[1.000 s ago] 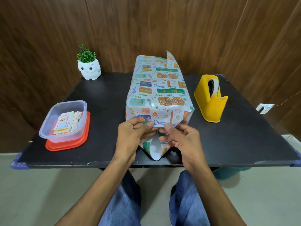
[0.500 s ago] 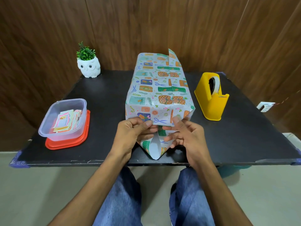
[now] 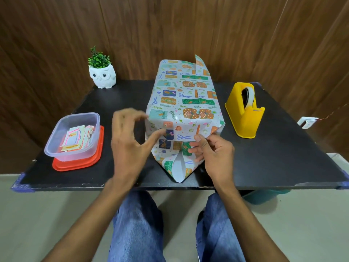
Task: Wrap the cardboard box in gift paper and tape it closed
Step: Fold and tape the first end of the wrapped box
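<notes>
Closest of all, the person's legs in blue jeans were below both hands. Just above them was the near edge of the flat black table.

The left hand looked blurry. Its fingers were spread wide and a little bent, and they held nothing. Its thumb tip touched the white gift paper with printed presents, oranges and scissors. The right hand pinched a folded side of that paper, with the thumb on top and the fingers curled under.

Between the two hands a pointed paper flap lay on the table, its tip toward the person. Right behind both hands stood the tall cardboard box, in the middle of the table. The paper covered it all over, so no cardboard showed. At the far end of the box, a loose corner of paper stuck up.

Left of the left hand sat a clear plastic tub with paper slips inside, on top of a red plastic lid. Right of the right hand, and a bit farther away, stood a yellow plastic tape holder with a roll of tape in it.

Far beyond the left hand, at the back edge of the table, was a white owl-shaped pot with a small green plant. Behind everything was a brown wooden wall.
</notes>
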